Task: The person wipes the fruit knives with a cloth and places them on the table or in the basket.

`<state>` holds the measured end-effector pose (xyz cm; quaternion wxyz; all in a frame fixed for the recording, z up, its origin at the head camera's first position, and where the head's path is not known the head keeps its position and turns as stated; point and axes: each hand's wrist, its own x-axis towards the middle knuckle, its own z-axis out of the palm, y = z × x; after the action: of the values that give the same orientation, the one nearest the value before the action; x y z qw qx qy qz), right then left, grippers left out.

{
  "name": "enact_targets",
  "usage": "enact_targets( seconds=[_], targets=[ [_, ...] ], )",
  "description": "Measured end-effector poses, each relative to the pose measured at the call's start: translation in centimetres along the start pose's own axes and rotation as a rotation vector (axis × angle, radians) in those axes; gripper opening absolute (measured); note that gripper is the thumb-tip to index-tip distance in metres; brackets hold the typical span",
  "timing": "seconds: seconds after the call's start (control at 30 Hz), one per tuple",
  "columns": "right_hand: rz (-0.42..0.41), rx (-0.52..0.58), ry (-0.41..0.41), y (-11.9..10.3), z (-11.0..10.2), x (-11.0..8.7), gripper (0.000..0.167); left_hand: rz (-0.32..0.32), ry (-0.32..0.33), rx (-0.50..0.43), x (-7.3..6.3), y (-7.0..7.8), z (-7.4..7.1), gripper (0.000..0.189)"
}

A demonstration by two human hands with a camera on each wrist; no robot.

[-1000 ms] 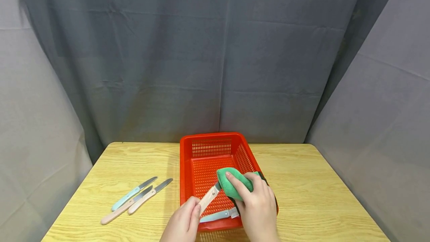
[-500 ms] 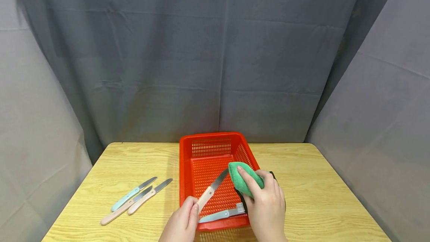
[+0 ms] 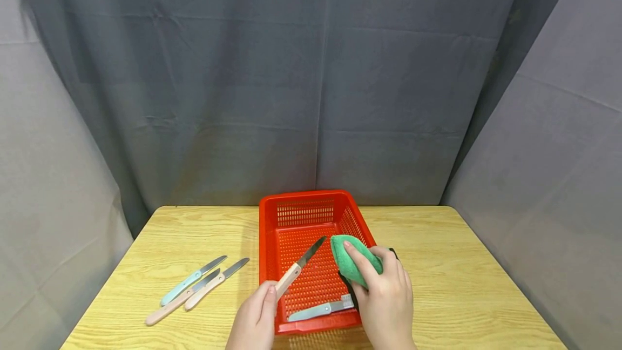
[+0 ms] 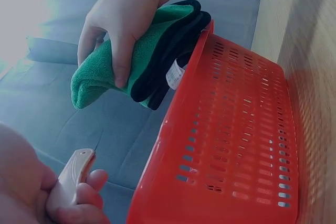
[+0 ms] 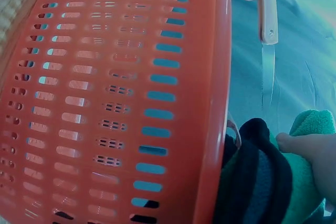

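Observation:
My left hand (image 3: 254,315) grips a knife (image 3: 290,278) by its pale pink handle, over the near left part of the red basket (image 3: 268,231). The blade points up and away, bare along its length. In my right hand (image 3: 384,296) is a folded green cloth (image 3: 357,255) with a black border, held above the basket's right side. A small gap parts the cloth from the blade tip in the head view. From the left wrist view, thumb and fingers pinch the cloth (image 4: 134,51) just over the basket rim. A knife with a light blue handle (image 3: 309,312) lies inside the basket.
On the table left of the basket lie a mint-handled knife (image 3: 182,288) and two pink-handled knives, a longer one (image 3: 170,307) and a shorter one (image 3: 206,291), close together. Grey curtains (image 3: 218,96) stand behind and at both sides of the wooden table (image 3: 452,274).
The cloth was around the blade a second ago; my right hand has drawn it off to the right. My left hand has since moved the knife slightly left, away from the cloth.

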<state>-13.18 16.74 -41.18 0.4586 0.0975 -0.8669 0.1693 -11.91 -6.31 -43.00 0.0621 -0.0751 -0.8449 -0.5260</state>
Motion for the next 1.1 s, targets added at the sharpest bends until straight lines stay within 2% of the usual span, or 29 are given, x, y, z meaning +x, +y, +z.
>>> enact_targets(
  seconds=[0.23, 0.47, 0.6, 0.83, 1.1],
  targets=[
    [0.004, 0.000, -0.006, -0.04, -0.05, -0.03, 0.084, 0.040, 0.012, 0.049, 0.28, -0.17, 0.24, 0.015],
    [-0.011, 0.002, -0.010, -0.04, -0.03, -0.07, 0.085, 0.110, 0.079, 0.082, 0.15, -0.29, 0.48, 0.009],
    [-0.050, 0.004, -0.012, 0.01, 0.15, -0.13, 0.088, 0.135, 0.118, 0.107, 0.08, -0.30, 0.57, 0.009],
    [-0.147, 0.022, -0.013, -0.11, 0.45, -0.31, 0.086, 0.216, 0.212, 0.148, 0.19, -0.34, 0.86, 0.019],
    [-0.251, 0.063, -0.057, -0.61, 0.66, -0.41, 0.086, 0.311, 0.294, 0.178, 0.32, -0.51, 0.89, 0.025]
  ],
)
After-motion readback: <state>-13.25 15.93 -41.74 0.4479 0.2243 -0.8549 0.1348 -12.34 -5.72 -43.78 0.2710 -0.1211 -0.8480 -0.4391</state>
